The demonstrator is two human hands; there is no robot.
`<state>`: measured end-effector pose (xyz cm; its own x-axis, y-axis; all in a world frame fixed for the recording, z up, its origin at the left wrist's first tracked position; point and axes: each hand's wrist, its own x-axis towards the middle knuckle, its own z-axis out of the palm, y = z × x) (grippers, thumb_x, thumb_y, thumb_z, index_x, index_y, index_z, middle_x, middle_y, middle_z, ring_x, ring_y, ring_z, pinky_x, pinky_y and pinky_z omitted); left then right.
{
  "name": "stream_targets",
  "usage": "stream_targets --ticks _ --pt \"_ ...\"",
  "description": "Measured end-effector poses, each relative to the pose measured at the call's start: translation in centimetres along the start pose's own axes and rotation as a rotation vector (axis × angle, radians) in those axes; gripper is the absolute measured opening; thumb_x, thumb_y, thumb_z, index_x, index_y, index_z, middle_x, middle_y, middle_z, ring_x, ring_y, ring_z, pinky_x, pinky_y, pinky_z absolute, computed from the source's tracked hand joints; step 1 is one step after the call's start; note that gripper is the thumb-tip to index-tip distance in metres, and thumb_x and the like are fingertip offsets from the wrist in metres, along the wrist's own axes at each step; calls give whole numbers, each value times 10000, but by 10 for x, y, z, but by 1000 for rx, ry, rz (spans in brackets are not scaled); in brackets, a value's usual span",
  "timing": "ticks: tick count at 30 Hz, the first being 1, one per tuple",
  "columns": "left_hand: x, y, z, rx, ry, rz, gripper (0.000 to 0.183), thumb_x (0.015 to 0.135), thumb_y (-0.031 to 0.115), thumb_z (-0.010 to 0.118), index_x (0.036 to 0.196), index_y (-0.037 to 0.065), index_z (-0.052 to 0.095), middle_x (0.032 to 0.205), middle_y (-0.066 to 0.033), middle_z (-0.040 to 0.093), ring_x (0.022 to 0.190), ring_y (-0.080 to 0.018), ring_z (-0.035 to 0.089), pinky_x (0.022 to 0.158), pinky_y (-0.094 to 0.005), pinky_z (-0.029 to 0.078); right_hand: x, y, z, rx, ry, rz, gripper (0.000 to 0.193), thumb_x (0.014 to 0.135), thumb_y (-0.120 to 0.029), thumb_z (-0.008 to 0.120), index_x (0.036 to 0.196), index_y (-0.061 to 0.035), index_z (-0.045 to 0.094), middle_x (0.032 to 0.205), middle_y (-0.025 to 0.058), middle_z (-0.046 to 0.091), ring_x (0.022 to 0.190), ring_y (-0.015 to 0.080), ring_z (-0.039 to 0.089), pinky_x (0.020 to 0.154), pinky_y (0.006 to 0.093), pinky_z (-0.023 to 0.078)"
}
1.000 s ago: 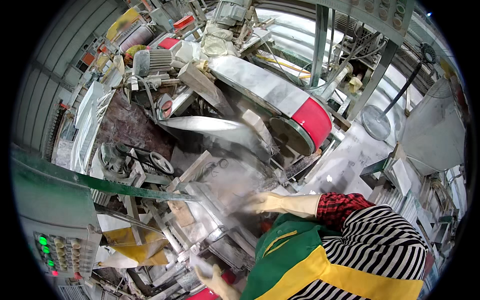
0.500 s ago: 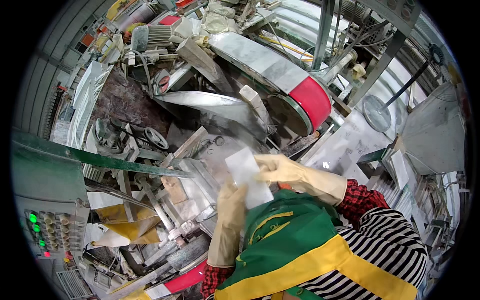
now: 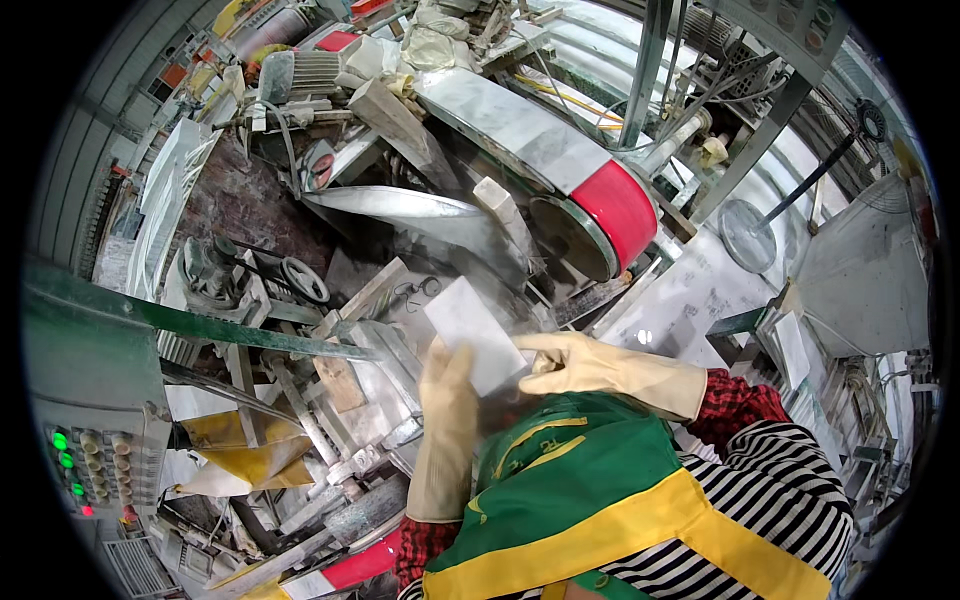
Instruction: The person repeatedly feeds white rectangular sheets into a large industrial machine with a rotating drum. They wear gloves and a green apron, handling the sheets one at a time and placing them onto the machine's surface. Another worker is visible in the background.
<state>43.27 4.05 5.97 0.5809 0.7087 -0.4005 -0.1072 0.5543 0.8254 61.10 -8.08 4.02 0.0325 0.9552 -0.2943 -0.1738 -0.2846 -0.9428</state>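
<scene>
Moved: both gloved hands have come up a little since half a second ago, and the white tile now sits higher, tipped toward the big wheel.
Left grip: the left hand (image 3: 447, 420), in a pale rubber glove, lies flat along the left edge of the white tile (image 3: 472, 333). Its fingers are straight and press the tile's side, not curled round it.
Right grip: the right hand (image 3: 580, 362), in the same kind of glove, pinches the tile's lower right corner with thumb and fingers closed on it.
Where the tile is: up in the air between the two hands, just in front of the green and yellow apron (image 3: 590, 490).
How it will handle: it looks thin, flat and hard, so I think it will not bend and could chip or crack if dropped. Dust and gloves may make it slippery.
Best hold: by two opposite edges, away from the sharp corners.
Around: the red-rimmed wheel (image 3: 600, 215) stands just beyond the tile, and a green panel with buttons (image 3: 85, 470) is far left.
</scene>
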Motion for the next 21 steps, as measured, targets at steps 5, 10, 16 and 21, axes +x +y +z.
stream_targets --ticks 5,10,16,21 --pt "11 3 15 181 -148 50 602 864 109 690 1398 20 428 1228 -81 615 1105 -176 615 959 -324 493 12 12 -12 163 72 -64 684 918 -226 698 1508 -109 374 827 0 609 697 85 564 623 241 481" --pt "28 13 15 262 -282 105 706 858 134 687 1467 8 351 1075 -62 629 932 -124 610 816 -268 494 4 5 -12 305 47 -53 702 882 -190 735 1490 -77 403 763 -51 563 620 41 483 532 203 381" --pt "67 17 7 391 43 172 661 918 119 579 1520 77 309 744 -4 597 587 -81 509 521 -228 410 -3 5 -5 439 30 -40 700 875 -155 735 1487 -68 406 750 -77 545 607 22 435 533 180 341" --pt "36 -2 36 489 -201 122 694 914 147 610 1522 64 287 1141 -136 625 968 -178 612 799 -311 531 9 15 -23 408 294 -141 646 878 -144 721 1454 -41 447 782 -57 603 622 30 472 556 190 370"
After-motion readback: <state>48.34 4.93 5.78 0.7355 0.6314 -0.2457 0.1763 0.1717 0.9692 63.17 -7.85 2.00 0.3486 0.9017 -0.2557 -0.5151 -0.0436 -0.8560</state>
